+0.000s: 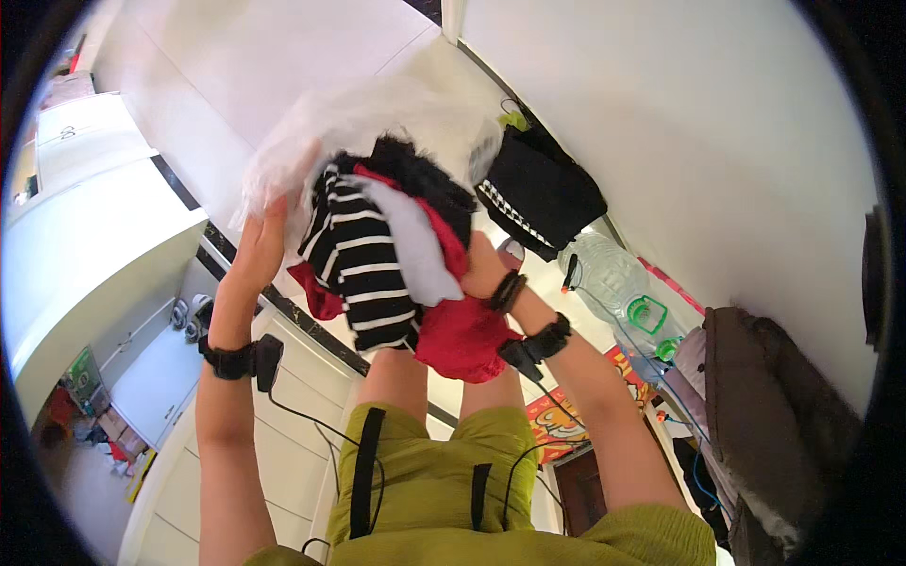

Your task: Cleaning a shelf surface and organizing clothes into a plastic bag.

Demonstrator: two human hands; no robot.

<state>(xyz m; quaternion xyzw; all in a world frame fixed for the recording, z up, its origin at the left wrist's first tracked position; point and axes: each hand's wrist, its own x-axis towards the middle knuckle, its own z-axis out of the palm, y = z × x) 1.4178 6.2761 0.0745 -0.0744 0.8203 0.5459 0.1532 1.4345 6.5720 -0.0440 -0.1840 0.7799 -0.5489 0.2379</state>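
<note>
A bundle of clothes is in front of me, with black and white striped cloth [368,265], red cloth [463,339], a light grey piece [417,244] and fuzzy black fabric [425,166]. My right hand [485,265] grips the bundle from its right side, its fingers partly hidden by the cloth. Around the far side of the clothes spreads a translucent white plastic bag [382,106]. At its left edge my left hand [265,237] holds the plastic, with the fingertips blurred behind it.
Folded black clothing [545,187] lies beside the white wall at right. Nearer stand a large clear plastic bottle [612,276] with a green cap and a hanging dark brown garment [764,396]. A white cabinet [106,212] is at left. Thin cables [304,414] run from both wrist straps.
</note>
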